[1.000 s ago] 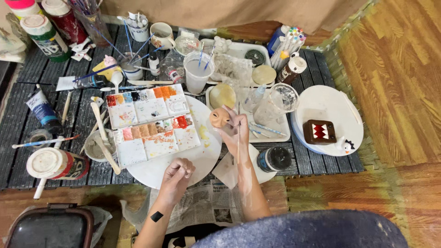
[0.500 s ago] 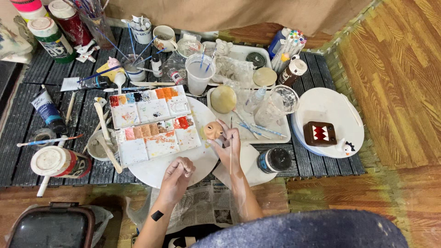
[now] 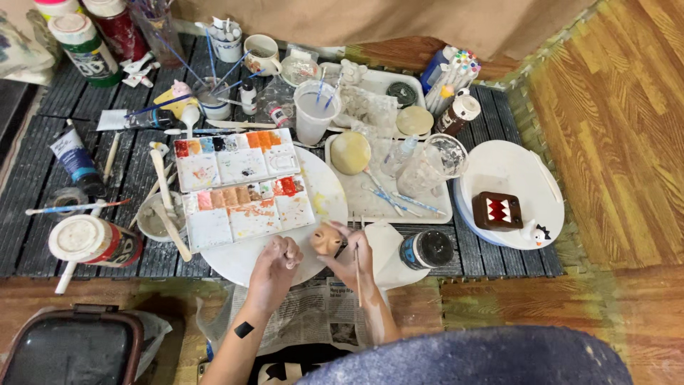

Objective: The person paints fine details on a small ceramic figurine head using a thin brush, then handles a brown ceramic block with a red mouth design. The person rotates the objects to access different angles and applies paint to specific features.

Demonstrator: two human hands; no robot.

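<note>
In the head view, the right hand (image 3: 350, 255) holds a small, rounded, skin-coloured clay piece (image 3: 327, 240), which looks like a little modelled head. The fingers of this hand close around its right side, and a thin wooden brush handle (image 3: 358, 274) lies along the same hand, pointing toward the person. The piece is just over the near rim of the round white plate (image 3: 324, 192) on the dark slatted table (image 3: 43, 185). The left hand (image 3: 274, 265) is just beside it, at its left; its grip is narrow, with the fingers curled in, and I cannot tell if they hold anything or touch the piece.

I judge the clay piece to be light and stiff, but fragile: thin modelled details can break, and fresh paint can smear. It is better to hold it at the back and the sides with the fingertips, not on the face.

On the plate rests a white rectangular paint palette (image 3: 239, 185) with orange, red and brown colours. A white tray (image 3: 434, 214) to the right carries a pale yellow ball (image 3: 350, 152).
</note>
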